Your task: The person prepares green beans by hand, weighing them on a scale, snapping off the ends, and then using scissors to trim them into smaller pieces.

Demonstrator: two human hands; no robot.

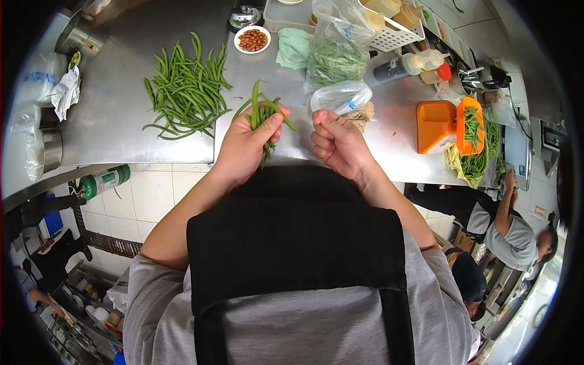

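My left hand (253, 137) is closed around a small bunch of green beans (260, 116), whose ends stick out above and below the fingers. My right hand (337, 143) is apart from it on the right, fingers curled and thumb against the index finger. I cannot make out whether a small bit is pinched there. A loose pile of long green beans (187, 89) lies on the steel worktop (114, 137), beyond and left of my left hand. Just past my right hand sit a clear plastic bag (342, 96) and a crumpled brownish cloth-like item (361, 116).
Behind are a bowl of peanuts (252, 40), a green cloth (293, 48) and bagged greens (337, 64). Squeeze bottles (399, 68) and an orange scale (435, 125) with cut beans in its tray (472, 125) stand right. A co-worker (511, 237) is at far right.
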